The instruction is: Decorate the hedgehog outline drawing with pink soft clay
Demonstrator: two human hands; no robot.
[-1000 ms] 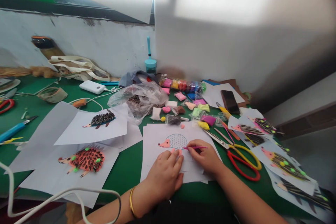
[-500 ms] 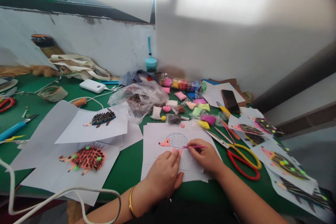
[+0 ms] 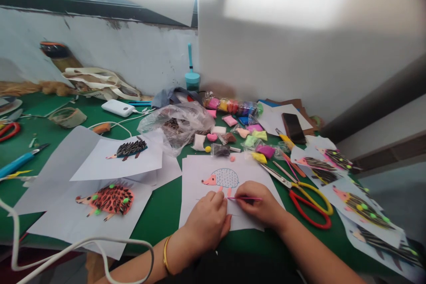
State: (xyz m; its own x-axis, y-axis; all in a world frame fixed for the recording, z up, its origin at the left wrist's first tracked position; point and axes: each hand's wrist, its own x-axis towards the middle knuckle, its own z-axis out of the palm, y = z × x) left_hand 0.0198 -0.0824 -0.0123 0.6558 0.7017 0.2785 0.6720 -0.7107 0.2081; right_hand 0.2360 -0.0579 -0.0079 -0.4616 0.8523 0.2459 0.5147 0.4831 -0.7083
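A white sheet of paper [image 3: 195, 167] lies in front of me, with a hedgehog picture [image 3: 226, 178] on it: pink clay face and legs, and a blue-outlined body filled with small blue marks. My right hand [image 3: 262, 207] pinches a thin magenta stick-like tool [image 3: 252, 199], held nearly level just below the hedgehog's legs. Its tip points left, close to the fingertips of my left hand [image 3: 207, 218]. That left hand rests on the paper with fingers curled and pressed together; whatever may be between them is hidden. A small pink clay ball [image 3: 232, 159] sits near the sheet's top edge.
Scissors [image 3: 311, 199] with red and yellow handles lie right of the sheet. Behind it are several clay packets [image 3: 265, 150] and a plastic bag [image 3: 176, 124] of seeds. Finished hedgehog pictures [image 3: 111, 199] lie left and right. A white cable [image 3: 83, 243] loops at front left.
My right hand has moved down and slightly left, bringing the magenta tool from the hedgehog's lower body edge to below its legs. My left hand has stayed nearly in place.
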